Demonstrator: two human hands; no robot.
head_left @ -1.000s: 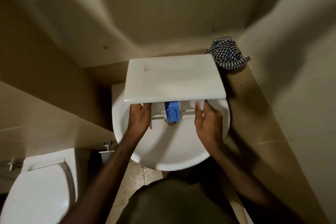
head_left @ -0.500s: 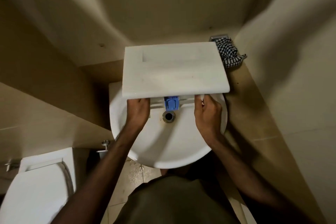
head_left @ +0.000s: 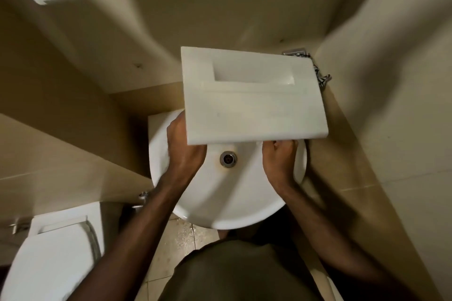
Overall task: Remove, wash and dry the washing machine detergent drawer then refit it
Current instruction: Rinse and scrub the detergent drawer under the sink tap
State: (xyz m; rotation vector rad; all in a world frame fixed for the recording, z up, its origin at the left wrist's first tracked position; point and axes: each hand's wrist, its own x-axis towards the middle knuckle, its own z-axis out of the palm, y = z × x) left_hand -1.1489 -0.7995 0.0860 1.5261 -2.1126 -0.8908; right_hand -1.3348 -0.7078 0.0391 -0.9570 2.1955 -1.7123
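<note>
You've got the detergent drawer point(head_left: 254, 102) up over the far half of the white sink point(head_left: 232, 205), front panel facing the camera, handle recess toward the far side, tilted a bit so the right end sits nearer. Your left hand point(head_left: 184, 151) grips its near left corner, fingers curled under the panel. Your right hand point(head_left: 280, 160) is curled up under the near edge on the right, looks like it's holding the body behind the panel. Drain point(head_left: 228, 159) sits between your hands. Checked cloth point(head_left: 319, 76) peeks out behind the drawer's far right corner, toilet point(head_left: 49, 256) near left
</note>
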